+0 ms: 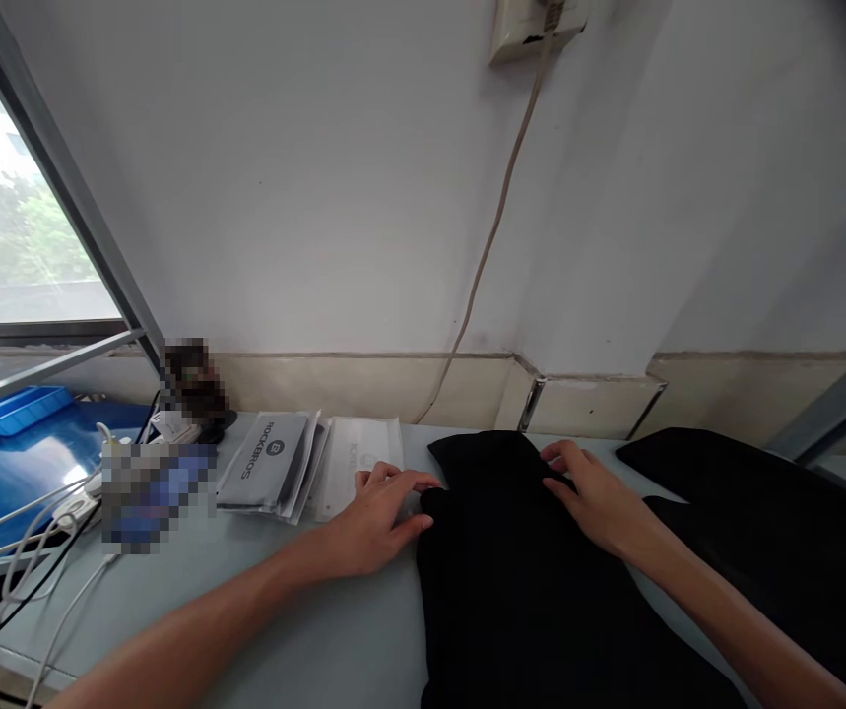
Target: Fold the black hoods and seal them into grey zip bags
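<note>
A piece of black cloth (pixel 511 581) lies spread on the grey tabletop (pixel 304 620), its narrower end toward the wall. My left hand (pixel 378 517) is at its left edge, with thumb and index finger around a small bulge of the fabric. On the opposite edge, my right hand (pixel 585 492) has its thumb and fingertips closed at the cloth near a narrowing. The dark folds hide how much fabric each hand grips. More black cloth (pixel 777 532) lies to the right, beyond my right forearm.
Flat plastic-wrapped packs (pixel 271 463) printed ROCKBROS lie left of the cloth, with a paler pack (pixel 353 443) beside them. Several cables and a power strip (pixel 75 507) are at the left. A cord (pixel 500 197) hangs down the wall from a socket (pixel 533 30). Metal frame bars flank the table.
</note>
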`<state>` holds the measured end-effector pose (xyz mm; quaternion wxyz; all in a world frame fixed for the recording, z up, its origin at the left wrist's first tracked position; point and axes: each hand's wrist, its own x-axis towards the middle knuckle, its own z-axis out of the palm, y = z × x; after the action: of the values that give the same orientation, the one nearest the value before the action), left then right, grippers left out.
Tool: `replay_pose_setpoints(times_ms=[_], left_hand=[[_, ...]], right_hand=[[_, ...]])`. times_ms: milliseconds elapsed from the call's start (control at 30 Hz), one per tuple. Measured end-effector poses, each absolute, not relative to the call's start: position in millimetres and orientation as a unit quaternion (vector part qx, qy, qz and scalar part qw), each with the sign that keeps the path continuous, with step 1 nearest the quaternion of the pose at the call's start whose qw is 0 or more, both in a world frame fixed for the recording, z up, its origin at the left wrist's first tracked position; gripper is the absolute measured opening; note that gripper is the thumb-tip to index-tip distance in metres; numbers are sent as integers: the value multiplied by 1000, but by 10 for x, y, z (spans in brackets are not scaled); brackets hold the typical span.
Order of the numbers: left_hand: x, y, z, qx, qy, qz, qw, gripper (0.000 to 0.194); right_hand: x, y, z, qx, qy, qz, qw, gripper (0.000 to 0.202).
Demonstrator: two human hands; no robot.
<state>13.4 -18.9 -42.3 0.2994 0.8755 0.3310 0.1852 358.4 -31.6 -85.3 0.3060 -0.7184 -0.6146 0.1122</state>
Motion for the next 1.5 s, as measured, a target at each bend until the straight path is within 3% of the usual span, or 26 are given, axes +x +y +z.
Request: replay_pose_setpoints(times_ms=[133, 267, 467, 700, 800, 967, 1100, 1200, 1367, 1500], left_hand=[[144, -125, -348, 824, 335, 210, 405, 35], [131, -3, -319, 765, 313, 247, 506, 41], [121, -1, -326, 833, 337, 201, 391, 36], [156, -50, -298, 822, 356, 186, 403, 37], [152, -57, -257, 815, 355, 177, 422, 45], [138, -88, -228, 828, 333, 147, 427, 60], [137, -122, -241, 843, 311, 122, 421, 69], [145, -153, -234, 854, 303, 122, 405, 73], [163, -194, -191, 846, 303, 156, 410, 59], [162, -185, -204, 848, 345, 205, 347, 48]], right_hand=[[3574, -273, -825, -680, -643, 152, 317, 25], [3585, -260, -804, -707, -619, 113, 324, 32], [3494, -301, -786, -709, -622, 92, 319, 41], [3513, -265, -827, -690, -605, 220, 330, 29], [3594, -269, -807, -693, -581, 252, 345, 33], [3612, -281, -763, -711, -580, 219, 332, 16], [3427, -303, -757, -700, -594, 203, 341, 31], [3342, -300, -762, -672, -615, 235, 339, 30], [3486, -208, -813, -691, -562, 244, 384, 36], [3587, -161, -868, -741, -525, 163, 385, 47]])
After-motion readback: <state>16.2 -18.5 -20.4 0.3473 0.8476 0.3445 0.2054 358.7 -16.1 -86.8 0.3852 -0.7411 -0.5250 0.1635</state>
